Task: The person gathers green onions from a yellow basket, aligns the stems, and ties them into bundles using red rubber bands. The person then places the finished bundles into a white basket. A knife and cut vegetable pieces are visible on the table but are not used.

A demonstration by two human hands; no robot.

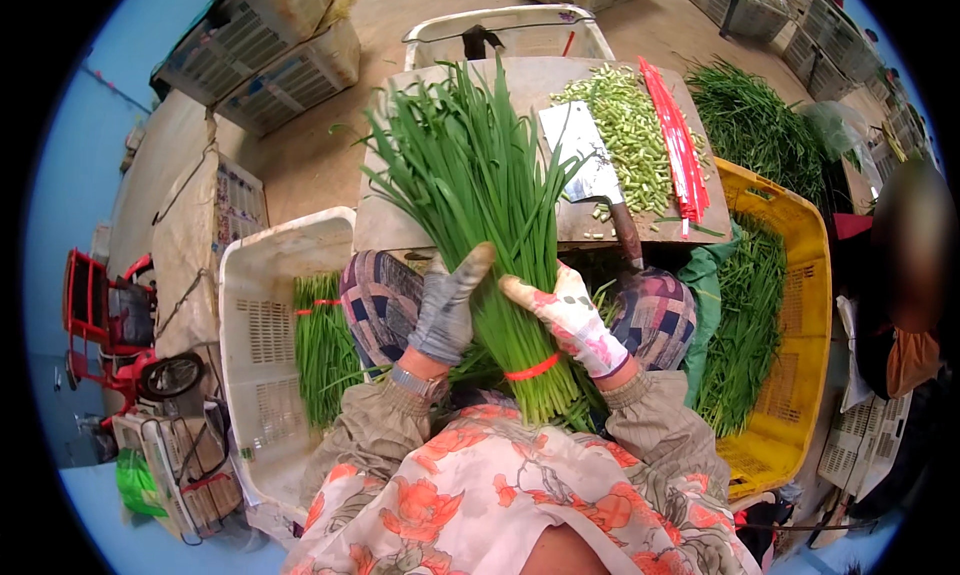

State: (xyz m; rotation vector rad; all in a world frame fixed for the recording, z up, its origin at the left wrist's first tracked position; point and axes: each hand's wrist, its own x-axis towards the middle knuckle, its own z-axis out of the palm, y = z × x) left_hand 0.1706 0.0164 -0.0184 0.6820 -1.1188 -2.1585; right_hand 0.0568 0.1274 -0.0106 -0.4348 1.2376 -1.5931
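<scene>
Between my two gloved hands is a large bundle of green garlic chives (pixel 480 185), its leaves fanning over the board and its pale stem ends towards my lap. A red tie (pixel 532 368) circles the stems near their cut ends. My left hand (pixel 448 305), in a grey glove, grips the bundle's left side. On the right side, my right hand (pixel 570 316) in a flowered glove clasps it. A cleaver (pixel 583 151) with a wooden handle lies on the board (pixel 397 207), its handle over the near edge. Beside it are chopped stem ends (pixel 637 139) and a pile of red ties (pixel 675 147).
At my left, a white crate (pixel 259 395) holds tied chives (pixel 322 350). A yellow crate (pixel 806 335) with loose chives (pixel 750 327) stands at my right, near a seated person (pixel 885 335). Another white crate (pixel 517 19) is beyond the board. More chives (pixel 750 124) are heaped far right.
</scene>
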